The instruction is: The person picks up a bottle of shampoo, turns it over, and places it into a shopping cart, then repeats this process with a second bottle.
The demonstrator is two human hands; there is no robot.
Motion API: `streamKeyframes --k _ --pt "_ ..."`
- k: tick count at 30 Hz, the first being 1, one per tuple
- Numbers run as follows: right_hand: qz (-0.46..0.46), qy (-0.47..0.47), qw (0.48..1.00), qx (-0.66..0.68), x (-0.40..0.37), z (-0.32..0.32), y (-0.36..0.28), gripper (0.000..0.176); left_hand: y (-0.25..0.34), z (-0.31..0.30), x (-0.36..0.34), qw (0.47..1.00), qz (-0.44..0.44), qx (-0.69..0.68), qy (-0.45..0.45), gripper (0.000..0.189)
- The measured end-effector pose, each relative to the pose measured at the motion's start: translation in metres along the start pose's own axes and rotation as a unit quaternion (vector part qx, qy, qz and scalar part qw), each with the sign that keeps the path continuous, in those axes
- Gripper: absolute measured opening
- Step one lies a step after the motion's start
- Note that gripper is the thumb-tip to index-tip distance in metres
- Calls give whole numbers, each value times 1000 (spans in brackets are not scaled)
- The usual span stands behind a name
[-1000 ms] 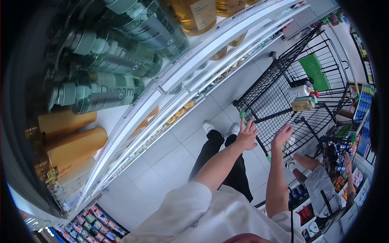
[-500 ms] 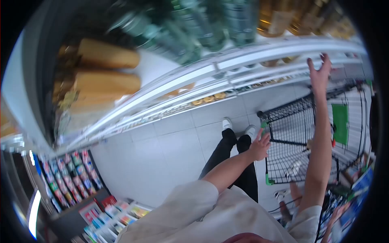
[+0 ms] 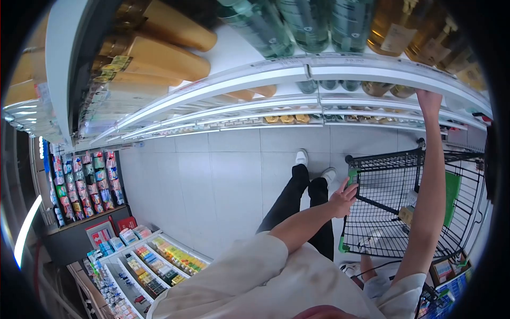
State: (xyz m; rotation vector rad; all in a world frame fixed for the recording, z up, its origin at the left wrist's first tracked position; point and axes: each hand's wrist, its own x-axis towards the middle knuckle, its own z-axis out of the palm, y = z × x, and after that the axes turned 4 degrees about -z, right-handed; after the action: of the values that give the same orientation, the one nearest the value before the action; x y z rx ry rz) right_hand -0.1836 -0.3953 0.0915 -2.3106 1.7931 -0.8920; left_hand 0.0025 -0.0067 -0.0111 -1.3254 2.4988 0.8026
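Note:
My left hand is closed over the handle side of a black wire shopping cart, near the green corner piece of its handle. My right hand reaches forward past the cart, in under the front edge of the upper shelf. Its fingers are hidden by that shelf edge. Amber pump bottles stand on the shelf above it, and more amber bottles show on the level below, left of the hand. A small yellowish item lies in the cart.
Green bottles and orange-tan bottles fill the upper shelf leftward. A rack of colourful packs and a tiered display stand at left. Another person's leg and shoe show beyond the cart.
My right hand has gone from open in front of the shelf to under its edge, fingers out of sight. My left hand has come onto the cart's handle. The view has shifted and sharpened.

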Motion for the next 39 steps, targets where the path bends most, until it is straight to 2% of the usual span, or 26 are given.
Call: streamKeyframes --k 6,9,11,12,14,15,18,19,20,22,23,26,27,29,30,32,33,36,39 --pt "-77 106 991 -18 11 26 22 35 15 10 2 999 18 -28 11 61" --pt "-64 64 990 -111 21 22 19 26 24 5 4 999 -13 -37 -11 63" --pt "23 117 990 68 20 27 24 35 29 6 6 999 -16 -32 -17 63" --pt "27 115 991 65 18 27 19 35 32 7 6 999 -22 -27 -19 63" --pt "121 204 956 174 13 23 2 39 35 14 6 999 -19 -24 -12 62" --pt "124 200 957 170 12 21 -3 39 36 19 7 999 -20 -32 -4 62" --pt "69 363 877 307 7 11 -23 32 40 20 5 999 -25 -42 5 61" --pt "77 329 882 329 0 -1 -33 44 41 21 4 999 -22 -39 15 61" --pt "78 322 884 329 -4 2 -26 44 42 22 5 999 -19 -34 25 61" --pt "176 328 840 396 -9 5 -7 47 44 19 4 999 -25 -40 7 61" --pt "176 326 840 395 -11 4 0 47 44 18 5 999 -28 -37 -4 61" --pt "247 377 779 436 -15 -6 8 45 43 16 6 999 -29 -39 -22 60" --pt "248 376 779 435 -18 -11 12 45 43 15 5 998 -29 -42 -29 59" --pt "308 381 721 491 -28 -19 20 29 43 12 5 998 -30 -46 -34 58" --pt "308 381 721 490 -34 -24 18 29 43 11 5 998 -30 -47 -37 58" --pt "376 394 664 513 -44 -32 13 21 44 7 3 998 -32 -52 -32 58" --pt "382 395 625 554 -48 -38 13 26 44 7 3 998 -33 -55 -27 59" --pt "369 422 591 579 -53 -42 4 23 42 26 3 992 -34 -117 13 59" --pt "352 462 610 539 -51 -58 -17 19 43 26 1 996 -29 -78 42 59"
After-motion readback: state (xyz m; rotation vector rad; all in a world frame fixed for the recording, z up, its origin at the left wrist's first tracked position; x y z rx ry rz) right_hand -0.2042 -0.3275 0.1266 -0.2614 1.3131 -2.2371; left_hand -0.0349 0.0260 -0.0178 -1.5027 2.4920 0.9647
